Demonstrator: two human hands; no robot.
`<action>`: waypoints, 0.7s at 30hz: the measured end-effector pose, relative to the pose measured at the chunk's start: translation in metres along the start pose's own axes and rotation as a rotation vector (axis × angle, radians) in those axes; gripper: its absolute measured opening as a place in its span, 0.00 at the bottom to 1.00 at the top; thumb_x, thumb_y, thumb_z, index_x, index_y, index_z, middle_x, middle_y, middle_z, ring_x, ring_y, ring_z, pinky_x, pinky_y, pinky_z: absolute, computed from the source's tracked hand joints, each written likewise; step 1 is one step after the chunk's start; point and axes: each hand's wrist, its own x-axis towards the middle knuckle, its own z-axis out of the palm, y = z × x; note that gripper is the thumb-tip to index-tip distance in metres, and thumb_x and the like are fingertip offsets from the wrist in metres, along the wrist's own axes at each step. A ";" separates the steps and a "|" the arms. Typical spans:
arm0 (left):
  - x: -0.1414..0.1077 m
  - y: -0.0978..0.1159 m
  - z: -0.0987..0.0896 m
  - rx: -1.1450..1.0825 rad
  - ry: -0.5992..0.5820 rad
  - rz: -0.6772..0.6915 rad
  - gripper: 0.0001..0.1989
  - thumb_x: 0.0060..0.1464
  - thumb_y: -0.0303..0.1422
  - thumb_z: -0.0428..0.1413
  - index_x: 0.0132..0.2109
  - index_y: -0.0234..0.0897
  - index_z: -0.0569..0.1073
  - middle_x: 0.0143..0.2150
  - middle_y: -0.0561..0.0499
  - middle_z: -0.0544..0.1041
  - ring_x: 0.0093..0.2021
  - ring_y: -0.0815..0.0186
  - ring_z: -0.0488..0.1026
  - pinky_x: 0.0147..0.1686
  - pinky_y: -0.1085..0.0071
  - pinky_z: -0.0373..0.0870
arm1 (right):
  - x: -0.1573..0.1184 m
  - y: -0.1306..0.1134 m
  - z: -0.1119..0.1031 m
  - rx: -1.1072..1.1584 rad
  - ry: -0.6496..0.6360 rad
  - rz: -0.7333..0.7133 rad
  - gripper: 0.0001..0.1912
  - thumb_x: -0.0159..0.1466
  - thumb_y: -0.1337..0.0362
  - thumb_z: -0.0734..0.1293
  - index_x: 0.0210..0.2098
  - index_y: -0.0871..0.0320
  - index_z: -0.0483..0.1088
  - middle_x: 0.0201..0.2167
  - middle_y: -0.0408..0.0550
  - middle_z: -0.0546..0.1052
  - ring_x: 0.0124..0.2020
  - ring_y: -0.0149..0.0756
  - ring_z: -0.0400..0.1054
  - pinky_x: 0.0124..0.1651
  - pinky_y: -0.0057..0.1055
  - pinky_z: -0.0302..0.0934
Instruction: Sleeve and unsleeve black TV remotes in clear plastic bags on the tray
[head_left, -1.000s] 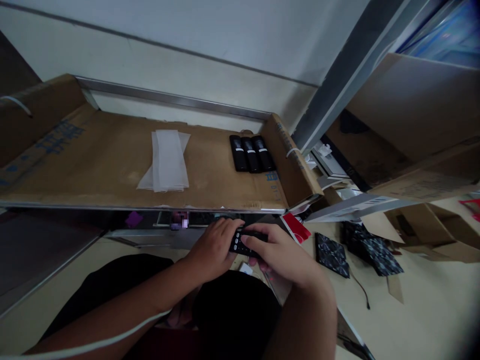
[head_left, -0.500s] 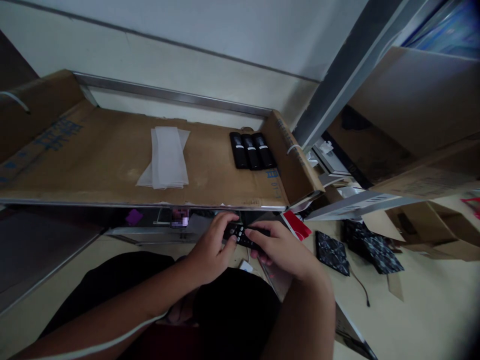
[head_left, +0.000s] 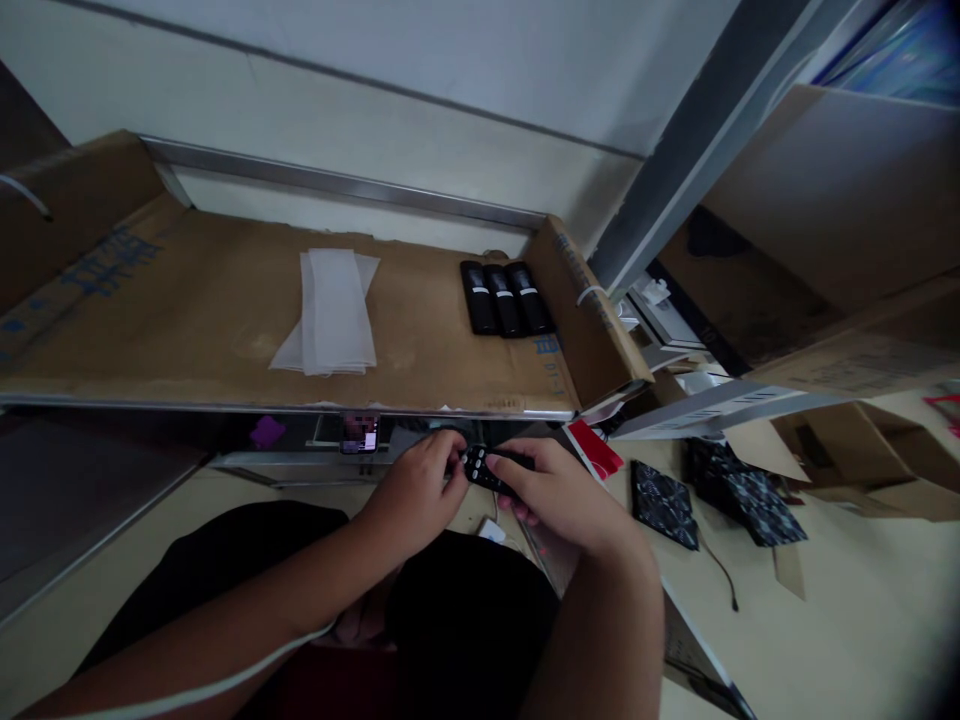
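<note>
My right hand (head_left: 559,490) is closed around a black remote control (head_left: 486,470) with pale buttons, its thumb lying across the button face. Closed at the remote's left end is my left hand (head_left: 424,485), its thumb and curled fingers drawn together there. The fingertips hide part of that end. Both hands are just below the front edge of a cardboard-lined shelf (head_left: 225,330). Three black remotes (head_left: 504,300), each with a white label, lie side by side at the shelf's right. Farther left on it is a small stack of white translucent sleeves (head_left: 335,315).
A phone (head_left: 360,433) with a lit screen is under the shelf edge. Beside my right hand is a red item (head_left: 595,450). Dark patterned packages (head_left: 664,503) lie on the right, with an open carton (head_left: 870,455) beyond. A metal post (head_left: 675,130) rises at the shelf's right end.
My left thumb has slid off the remote's buttons toward its left end, and those fingers have curled in more. The right hand keeps its grip. The view has shifted slightly.
</note>
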 end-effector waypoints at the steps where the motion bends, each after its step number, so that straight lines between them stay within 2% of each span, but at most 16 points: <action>1: 0.001 0.001 0.000 -0.003 0.002 -0.007 0.08 0.57 0.22 0.51 0.43 0.37 0.68 0.37 0.49 0.75 0.38 0.63 0.74 0.38 0.67 0.67 | 0.000 -0.001 0.001 -0.005 0.000 0.008 0.12 0.67 0.60 0.63 0.39 0.61 0.74 0.21 0.42 0.71 0.19 0.27 0.61 0.21 0.22 0.56; 7: -0.001 0.011 -0.002 -0.203 -0.007 -0.034 0.07 0.58 0.24 0.52 0.43 0.37 0.68 0.36 0.52 0.74 0.35 0.66 0.73 0.37 0.70 0.66 | 0.003 -0.003 0.005 -0.083 0.032 0.015 0.13 0.66 0.57 0.62 0.40 0.59 0.74 0.22 0.43 0.72 0.21 0.30 0.65 0.21 0.24 0.55; 13: -0.003 0.014 0.006 -0.489 0.049 -0.166 0.05 0.59 0.27 0.53 0.42 0.38 0.67 0.37 0.52 0.73 0.37 0.68 0.71 0.39 0.71 0.67 | 0.014 0.003 0.011 -0.187 0.037 -0.051 0.15 0.68 0.58 0.59 0.31 0.58 0.72 0.23 0.47 0.75 0.22 0.31 0.67 0.24 0.26 0.53; 18: 0.005 0.014 0.001 -0.769 0.086 -0.281 0.06 0.56 0.30 0.57 0.38 0.36 0.66 0.35 0.53 0.70 0.35 0.69 0.69 0.36 0.73 0.67 | 0.014 0.000 0.011 -0.131 0.058 -0.074 0.23 0.69 0.48 0.57 0.33 0.58 0.72 0.23 0.47 0.73 0.24 0.32 0.66 0.26 0.27 0.55; 21: 0.009 0.015 -0.006 -0.859 0.064 -0.330 0.08 0.56 0.32 0.59 0.37 0.36 0.65 0.33 0.54 0.69 0.31 0.72 0.67 0.33 0.75 0.66 | 0.010 0.000 0.006 -0.049 0.046 -0.062 0.23 0.69 0.49 0.55 0.33 0.58 0.72 0.25 0.46 0.72 0.24 0.32 0.64 0.26 0.28 0.58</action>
